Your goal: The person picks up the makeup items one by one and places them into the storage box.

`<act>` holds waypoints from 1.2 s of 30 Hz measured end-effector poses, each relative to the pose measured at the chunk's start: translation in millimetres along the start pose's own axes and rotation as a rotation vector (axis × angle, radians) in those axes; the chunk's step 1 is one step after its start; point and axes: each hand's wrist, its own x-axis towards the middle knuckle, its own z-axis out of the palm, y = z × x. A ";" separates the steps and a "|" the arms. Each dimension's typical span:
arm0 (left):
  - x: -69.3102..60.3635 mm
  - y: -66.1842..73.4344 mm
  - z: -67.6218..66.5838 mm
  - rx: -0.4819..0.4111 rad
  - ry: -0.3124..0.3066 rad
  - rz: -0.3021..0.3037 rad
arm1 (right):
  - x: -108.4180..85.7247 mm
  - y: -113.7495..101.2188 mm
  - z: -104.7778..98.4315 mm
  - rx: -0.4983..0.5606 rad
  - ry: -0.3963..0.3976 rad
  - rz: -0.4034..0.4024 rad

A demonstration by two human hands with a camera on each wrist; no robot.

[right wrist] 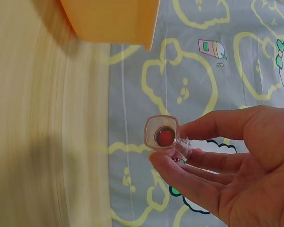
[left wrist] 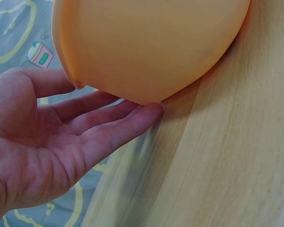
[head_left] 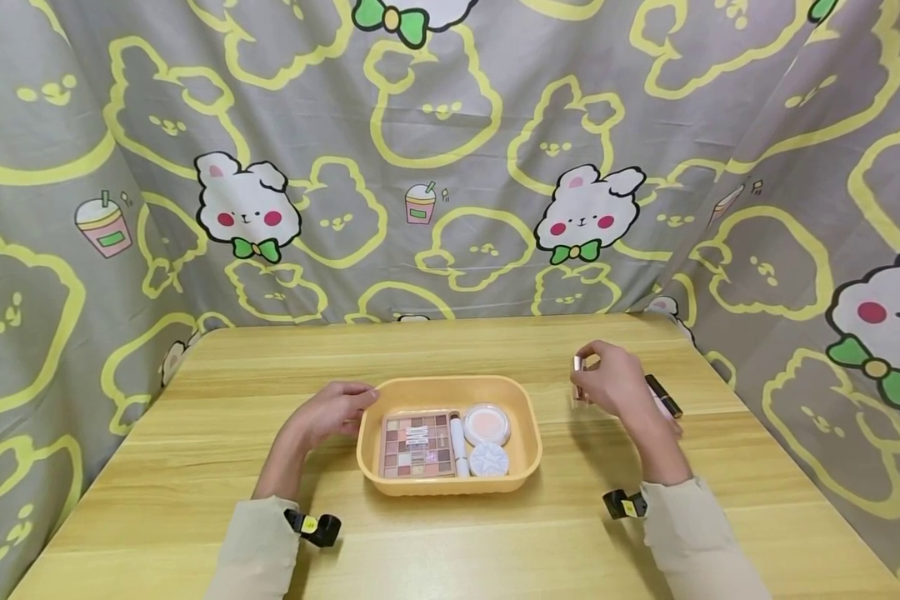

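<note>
A yellow plastic basket (head_left: pixel 536 433) stands on the table in front of me, with makeup inside. My left hand (head_left: pixel 335 412) grips its left end, thumb at the rim and fingers along the outer wall, as the left wrist view (left wrist: pixel 52 127) also shows. To the right of the basket, my right hand (head_left: pixel 617 379) pinches a small lipstick tube (head_left: pixel 578 377) upright between thumb and fingers. In the right wrist view the lipstick (right wrist: pixel 165 137) has a clear squarish case with a red centre. Whether it touches the table is unclear.
Inside the basket lie an eyeshadow palette (head_left: pixel 418 447), a white tube (head_left: pixel 459 446), a round compact (head_left: pixel 487 425) and a star-patterned round case (head_left: pixel 489 460). A black-capped tube (head_left: pixel 663 397) lies right of my right hand, partly hidden. A patterned curtain (head_left: pixel 450 167) borders the wooden table (head_left: pixel 465 550).
</note>
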 end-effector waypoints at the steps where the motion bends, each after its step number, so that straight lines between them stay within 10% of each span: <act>1: -0.2 0.0 0.0 0.001 -0.004 0.002 | -0.2 -1.2 0.9 0.000 0.002 -0.004; 36: -0.7 1.8 0.1 0.010 0.002 -0.012 | -23.6 -46.3 17.2 0.048 -0.026 -0.103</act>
